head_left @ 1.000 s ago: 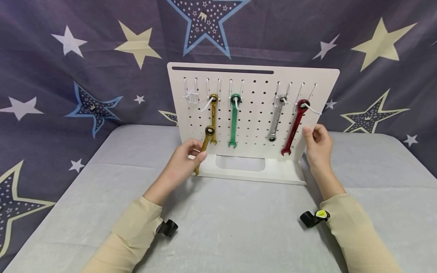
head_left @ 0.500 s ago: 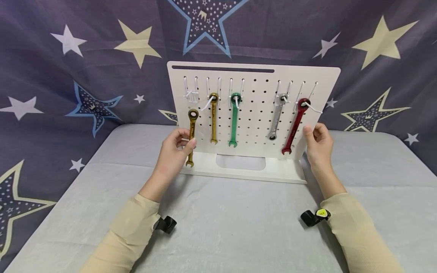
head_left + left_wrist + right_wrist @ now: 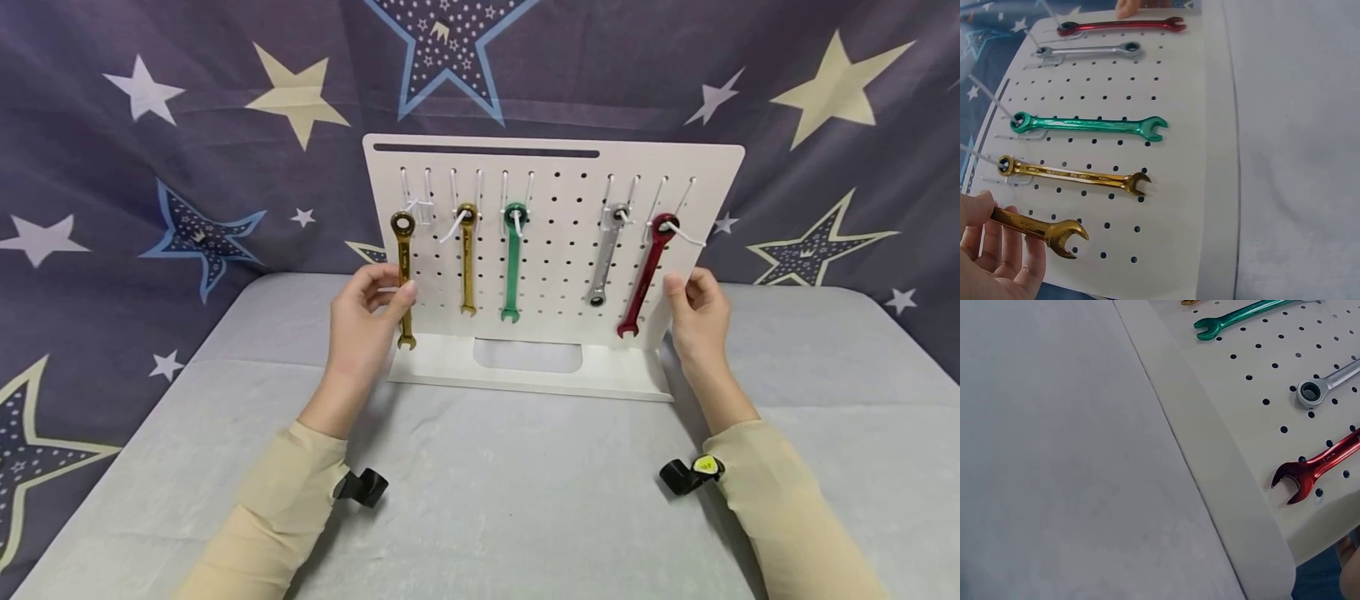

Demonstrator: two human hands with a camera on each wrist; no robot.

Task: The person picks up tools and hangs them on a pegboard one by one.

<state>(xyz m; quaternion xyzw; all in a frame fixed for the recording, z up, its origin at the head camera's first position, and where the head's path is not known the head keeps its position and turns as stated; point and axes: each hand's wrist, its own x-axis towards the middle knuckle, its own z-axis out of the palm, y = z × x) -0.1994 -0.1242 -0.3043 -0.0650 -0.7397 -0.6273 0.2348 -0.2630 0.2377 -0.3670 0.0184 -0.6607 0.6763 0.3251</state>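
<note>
My left hand (image 3: 362, 321) pinches a gold wrench (image 3: 405, 250) between thumb and fingers. It is upright, its ring end just below the leftmost hook (image 3: 420, 210) and its open end pointing down. In the left wrist view the wrench's open jaw (image 3: 1066, 237) stands out past my fingers, in front of the white pegboard. My right hand (image 3: 699, 317) holds the right edge of the pegboard (image 3: 555, 275), thumb on the front face and fingers behind it. A red wrench (image 3: 643, 279) hangs close to that thumb.
Another gold wrench (image 3: 468, 267), a green wrench (image 3: 513, 267) and a silver wrench (image 3: 606, 258) hang on white hooks along the board. The board's base (image 3: 442, 362) stands on a grey cloth-covered table (image 3: 510, 492). Behind is a star-patterned curtain (image 3: 225, 142).
My left hand has moved left and up with the gold wrench, from in front of the hanging gold wrench to the leftmost hook. The wrench has turned from tilted to nearly upright. My right hand stays put.
</note>
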